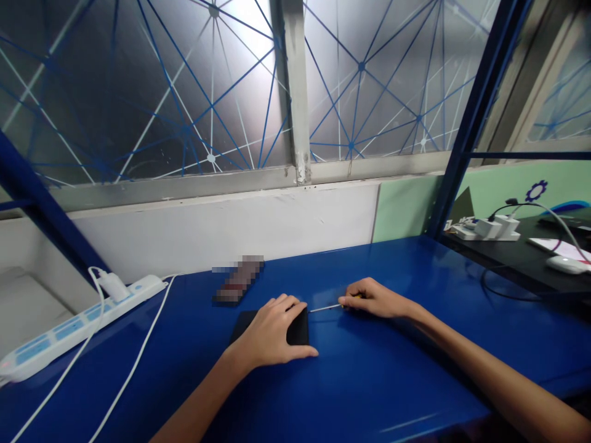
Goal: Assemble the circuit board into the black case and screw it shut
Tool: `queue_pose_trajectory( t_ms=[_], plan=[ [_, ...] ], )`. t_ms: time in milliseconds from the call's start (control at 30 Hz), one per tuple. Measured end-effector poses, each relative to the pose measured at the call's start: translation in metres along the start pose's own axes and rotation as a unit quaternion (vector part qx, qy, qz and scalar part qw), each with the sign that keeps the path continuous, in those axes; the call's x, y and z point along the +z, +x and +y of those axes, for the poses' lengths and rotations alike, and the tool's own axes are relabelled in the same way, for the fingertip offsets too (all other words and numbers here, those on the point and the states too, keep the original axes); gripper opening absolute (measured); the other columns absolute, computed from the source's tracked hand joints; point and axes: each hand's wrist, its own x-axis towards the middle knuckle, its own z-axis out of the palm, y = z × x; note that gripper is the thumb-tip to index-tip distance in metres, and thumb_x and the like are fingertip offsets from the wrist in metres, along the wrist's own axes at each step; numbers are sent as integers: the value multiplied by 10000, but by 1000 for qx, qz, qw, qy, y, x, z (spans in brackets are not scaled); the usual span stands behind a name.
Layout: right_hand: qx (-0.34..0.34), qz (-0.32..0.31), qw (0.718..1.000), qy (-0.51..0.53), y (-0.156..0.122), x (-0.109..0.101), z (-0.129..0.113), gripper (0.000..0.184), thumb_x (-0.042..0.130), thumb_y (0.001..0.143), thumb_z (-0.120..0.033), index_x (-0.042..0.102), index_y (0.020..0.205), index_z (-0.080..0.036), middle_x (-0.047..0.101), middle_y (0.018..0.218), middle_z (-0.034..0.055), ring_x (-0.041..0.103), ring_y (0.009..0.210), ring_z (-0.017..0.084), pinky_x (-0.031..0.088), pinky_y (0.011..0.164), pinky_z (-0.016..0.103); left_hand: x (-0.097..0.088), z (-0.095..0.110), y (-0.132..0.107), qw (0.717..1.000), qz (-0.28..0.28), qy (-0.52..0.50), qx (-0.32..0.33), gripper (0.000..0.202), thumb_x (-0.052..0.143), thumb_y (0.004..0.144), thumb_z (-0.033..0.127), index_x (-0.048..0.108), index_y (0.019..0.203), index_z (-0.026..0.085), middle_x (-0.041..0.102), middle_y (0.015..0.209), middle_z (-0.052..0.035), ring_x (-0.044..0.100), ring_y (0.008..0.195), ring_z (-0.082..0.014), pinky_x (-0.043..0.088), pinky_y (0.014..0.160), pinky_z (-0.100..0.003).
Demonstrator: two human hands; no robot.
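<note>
A flat black rectangular device (298, 331) lies on the blue table, partly covered by my left hand (272, 329). That hand spans it, with the thumb along the near side and the fingers over the far side. My right hand (369, 297) is closed around the yellow handle of a screwdriver (324, 307). Its thin metal shaft points left, and the tip is at or very near the device's right edge; I cannot tell if they touch. Most of the handle is hidden in the fingers.
Behind my left hand lies a pixelated dark object (239, 282). A white power strip (83, 326) with a plug and cables runs along the left of the blue table (369, 394). Blue metal posts (475, 117) flank the table. Another power strip (484, 231) sits on the black desk at right.
</note>
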Motion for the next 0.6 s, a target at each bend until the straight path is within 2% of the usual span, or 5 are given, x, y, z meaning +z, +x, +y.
queue_pose_trajectory(
  t_ms=[67, 233, 367, 500, 600],
  plan=[
    [-8, 6, 1000, 1, 1, 1, 0, 475, 507, 889, -572, 633, 738, -139, 535, 625, -14, 396, 544, 97, 301, 511, 229, 1, 0, 0, 1000, 5, -1, 1, 799, 598, 711, 751, 571, 1286, 197, 615, 1228, -123, 549, 1121, -343, 415, 987, -495],
    [-8, 47, 998, 45, 2, 4, 7, 410, 787, 670, -473, 549, 809, -170, 572, 738, -19, 478, 618, 105, 385, 564, 215, 5, -1, 0, 1000, 21, -3, 12, 763, 629, 709, 723, 577, 1268, 206, 627, 1193, -115, 559, 1093, -330, 416, 984, -481],
    [35, 13, 995, 95, 1, 3, 7, 420, 700, 742, -551, 553, 778, -159, 560, 676, -16, 456, 487, 85, 366, 451, 208, 5, -1, 0, 1000, 20, -3, 14, 754, 635, 718, 706, 571, 1272, 198, 628, 1181, -114, 565, 1072, -318, 431, 963, -472],
    [23, 1, 999, 29, 0, 2, -2, 515, 512, 881, -584, 623, 669, -127, 550, 583, 2, 424, 485, 87, 324, 464, 220, 5, -1, 0, 1000, 22, 2, 16, 755, 636, 719, 703, 571, 1269, 190, 627, 1188, -114, 561, 1082, -319, 424, 975, -475],
    [0, 12, 1000, 9, 0, 5, -6, 439, 585, 850, -551, 622, 704, -139, 547, 603, -12, 421, 534, 92, 316, 495, 218, 5, -1, 0, 1000, 23, 4, 14, 753, 639, 717, 702, 572, 1266, 191, 629, 1187, -112, 561, 1081, -320, 428, 970, -473]
  ],
)
